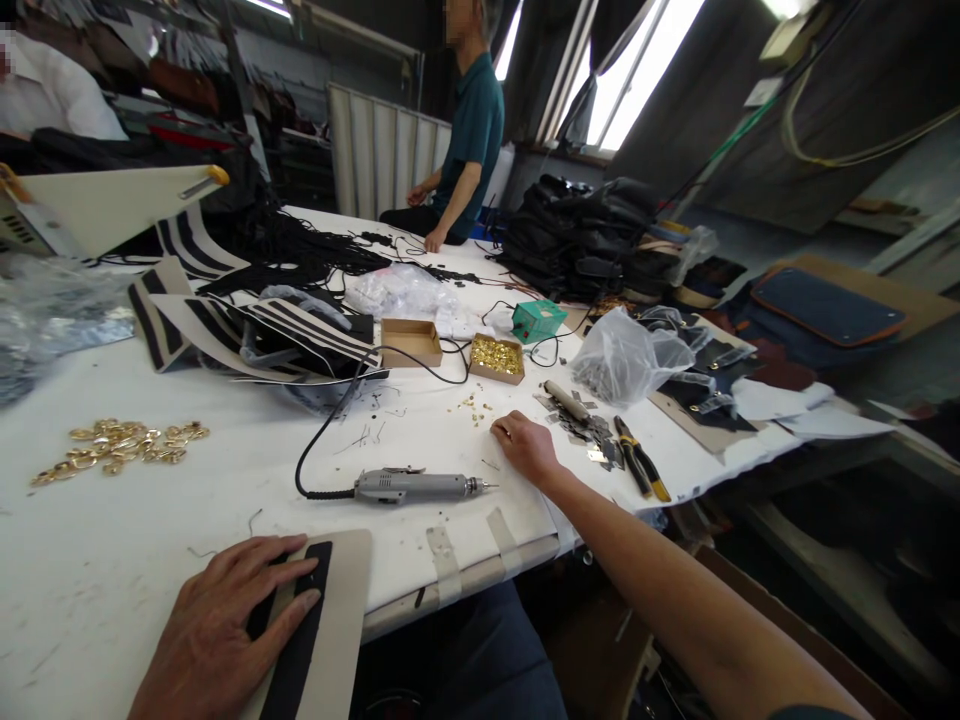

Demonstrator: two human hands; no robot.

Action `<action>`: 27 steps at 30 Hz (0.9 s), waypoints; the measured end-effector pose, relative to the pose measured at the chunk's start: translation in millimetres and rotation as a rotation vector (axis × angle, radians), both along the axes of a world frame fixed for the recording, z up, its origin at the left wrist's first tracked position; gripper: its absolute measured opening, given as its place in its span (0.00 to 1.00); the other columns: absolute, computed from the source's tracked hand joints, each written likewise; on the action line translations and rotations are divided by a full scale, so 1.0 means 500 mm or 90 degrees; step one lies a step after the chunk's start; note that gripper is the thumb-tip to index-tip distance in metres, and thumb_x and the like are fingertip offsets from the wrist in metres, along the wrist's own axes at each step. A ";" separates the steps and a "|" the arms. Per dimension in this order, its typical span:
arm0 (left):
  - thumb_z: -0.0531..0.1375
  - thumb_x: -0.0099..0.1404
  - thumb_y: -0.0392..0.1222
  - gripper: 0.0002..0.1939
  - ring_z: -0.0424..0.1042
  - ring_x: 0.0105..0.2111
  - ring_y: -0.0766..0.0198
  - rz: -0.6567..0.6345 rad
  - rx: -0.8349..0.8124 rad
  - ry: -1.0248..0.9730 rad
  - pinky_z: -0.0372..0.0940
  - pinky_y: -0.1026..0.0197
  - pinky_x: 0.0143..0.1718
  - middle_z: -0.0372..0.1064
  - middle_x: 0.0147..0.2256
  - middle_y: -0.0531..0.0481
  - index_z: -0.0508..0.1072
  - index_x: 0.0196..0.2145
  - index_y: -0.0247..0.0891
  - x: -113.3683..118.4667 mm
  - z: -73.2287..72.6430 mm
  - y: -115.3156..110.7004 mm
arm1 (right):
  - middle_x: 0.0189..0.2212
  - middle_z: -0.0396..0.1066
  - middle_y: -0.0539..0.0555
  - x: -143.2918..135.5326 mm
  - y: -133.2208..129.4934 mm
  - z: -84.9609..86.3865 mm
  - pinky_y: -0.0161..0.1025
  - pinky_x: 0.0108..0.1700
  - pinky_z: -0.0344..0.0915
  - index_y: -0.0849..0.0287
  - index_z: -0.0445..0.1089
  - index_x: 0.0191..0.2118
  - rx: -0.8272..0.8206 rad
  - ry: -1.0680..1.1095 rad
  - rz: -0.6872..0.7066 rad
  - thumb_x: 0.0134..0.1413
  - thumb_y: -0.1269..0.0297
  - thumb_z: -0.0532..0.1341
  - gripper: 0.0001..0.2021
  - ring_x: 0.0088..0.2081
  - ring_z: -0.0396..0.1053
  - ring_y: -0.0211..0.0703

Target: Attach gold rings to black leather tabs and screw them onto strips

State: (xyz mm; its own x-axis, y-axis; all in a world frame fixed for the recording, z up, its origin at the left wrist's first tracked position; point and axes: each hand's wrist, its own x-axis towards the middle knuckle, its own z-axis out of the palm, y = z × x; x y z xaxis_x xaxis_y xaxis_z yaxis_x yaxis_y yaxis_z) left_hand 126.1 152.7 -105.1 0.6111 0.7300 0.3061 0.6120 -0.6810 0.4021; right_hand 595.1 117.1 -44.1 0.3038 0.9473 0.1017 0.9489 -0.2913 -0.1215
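Observation:
My left hand [225, 620] lies spread on a beige panel [346, 590] with black stripes at the table's front edge. My right hand [525, 447] rests on the white table with its fingertips pinched together; whatever they hold is too small to name. Small gold pieces [474, 404] lie scattered just beyond it, near a cardboard box [497, 358] filled with more of them. Between my hands, a grey electric screwdriver [420, 487] lies on the table, its cord curving away behind it.
Gold rings [120, 445] lie at the left. Pliers [640, 460], metal plates [589, 425] and a plastic bag [630, 355] are at the right. Striped panels [247, 325], an empty box [411, 342] and a green power unit [538, 320] stand farther back. A person [472, 140] sits beyond.

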 end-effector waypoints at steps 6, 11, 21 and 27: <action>0.63 0.67 0.58 0.15 0.68 0.60 0.43 0.002 -0.008 0.003 0.65 0.36 0.58 0.77 0.57 0.50 0.82 0.48 0.54 0.003 0.006 0.000 | 0.44 0.77 0.54 -0.006 0.000 0.001 0.37 0.38 0.58 0.54 0.79 0.41 -0.002 -0.017 0.020 0.73 0.60 0.56 0.14 0.42 0.74 0.43; 0.63 0.68 0.57 0.15 0.68 0.60 0.44 0.001 -0.005 -0.007 0.65 0.37 0.59 0.76 0.57 0.50 0.81 0.48 0.54 0.004 0.006 0.000 | 0.46 0.77 0.54 -0.002 -0.001 -0.003 0.36 0.41 0.60 0.54 0.79 0.45 0.026 -0.011 0.004 0.74 0.60 0.54 0.15 0.43 0.74 0.43; 0.62 0.67 0.62 0.18 0.70 0.59 0.44 0.009 0.003 -0.011 0.66 0.37 0.59 0.77 0.55 0.51 0.82 0.47 0.55 0.006 0.004 -0.001 | 0.44 0.77 0.54 0.001 0.007 -0.015 0.36 0.40 0.59 0.54 0.79 0.42 0.027 -0.004 0.008 0.73 0.61 0.55 0.14 0.42 0.74 0.43; 0.60 0.68 0.63 0.19 0.70 0.59 0.43 0.012 0.009 -0.005 0.67 0.37 0.58 0.78 0.55 0.50 0.82 0.47 0.54 0.004 0.004 -0.001 | 0.45 0.77 0.55 -0.007 -0.004 -0.018 0.36 0.44 0.60 0.54 0.79 0.42 -0.002 0.022 0.005 0.73 0.59 0.54 0.16 0.46 0.73 0.44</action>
